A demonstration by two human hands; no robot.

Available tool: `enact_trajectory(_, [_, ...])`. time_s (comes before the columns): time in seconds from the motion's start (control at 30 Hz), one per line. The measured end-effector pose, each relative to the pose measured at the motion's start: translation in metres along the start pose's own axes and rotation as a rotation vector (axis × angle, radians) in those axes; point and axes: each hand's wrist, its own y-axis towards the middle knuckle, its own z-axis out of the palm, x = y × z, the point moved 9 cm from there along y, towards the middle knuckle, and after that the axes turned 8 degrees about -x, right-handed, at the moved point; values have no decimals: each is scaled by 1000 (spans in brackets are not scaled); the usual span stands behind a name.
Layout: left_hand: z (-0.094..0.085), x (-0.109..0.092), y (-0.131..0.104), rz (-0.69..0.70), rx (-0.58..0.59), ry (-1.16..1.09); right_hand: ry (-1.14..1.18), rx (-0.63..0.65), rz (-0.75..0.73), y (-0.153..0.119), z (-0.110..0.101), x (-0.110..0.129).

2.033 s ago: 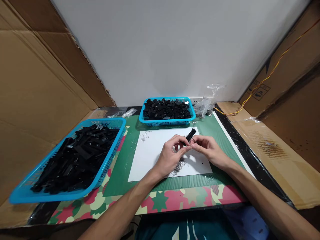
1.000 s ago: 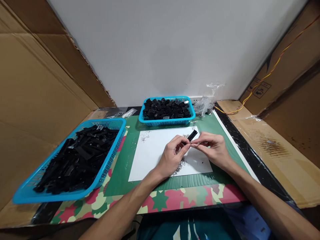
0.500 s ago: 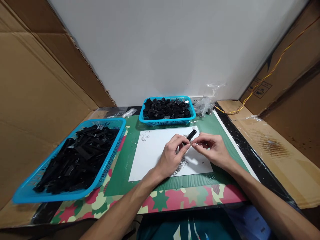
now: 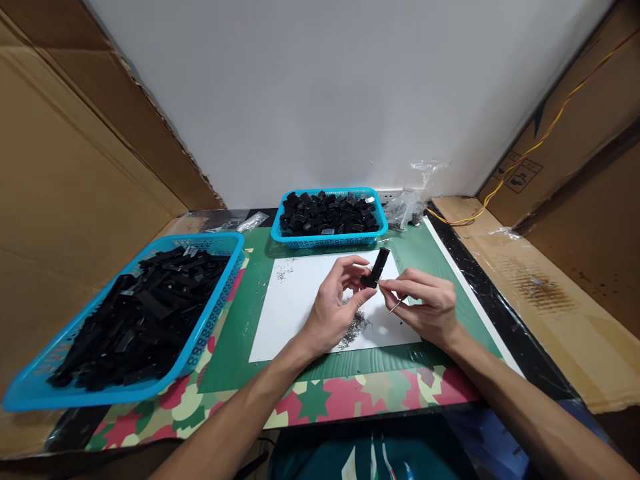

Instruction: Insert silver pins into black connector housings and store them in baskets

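My left hand [image 4: 336,303] is closed on a black plastic part [image 4: 380,267], a narrow piece that tilts up and away over the white sheet [image 4: 295,313]. Close beside its lower end, my right hand [image 4: 425,303] pinches a thin metal rod [image 4: 397,305] that slants down under the fingers. Whether the right fingertips also hold something tiny against the part is too small to tell. Beneath the hands lies a pile of small silvery metal pieces [image 4: 354,330]. A few more loose metal bits [image 4: 285,269] are scattered at the sheet's far left corner.
A large blue basket [image 4: 187,360] of long black parts stands on the left. Behind the sheet is a smaller blue basket [image 4: 330,241] full of short black pieces. Clear plastic bags [image 4: 403,208] lie beside it. Cardboard walls [image 4: 590,220] flank the table, with a yellow wire [image 4: 547,137] on the right.
The black part has been raised and turned more upright, showing more of its length. My right hand has rolled, and the metal rod in it now shows. The view has shifted slightly.
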Motion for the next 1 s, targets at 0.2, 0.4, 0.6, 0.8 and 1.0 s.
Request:
enact_trajectory(0.2, [2,2,-1,-11,25,38,-5,59,-94,-2,2,6])
enact_trajectory(0.4, [-1,0,-2,79,18,187,-1,64,-141,-2,1,10])
enact_trajectory(0.6, [-2,-1,-2,90,-4,192,-3,54,-171,-1,0,12])
enact_trajectory(0.8, [-2,-1,-2,63,-7,170,-5,53,-175,-3,1,11])
enact_trajectory(1.0, [-2,1,-4,13,-24,129,27,73,-172,-3,2,13])
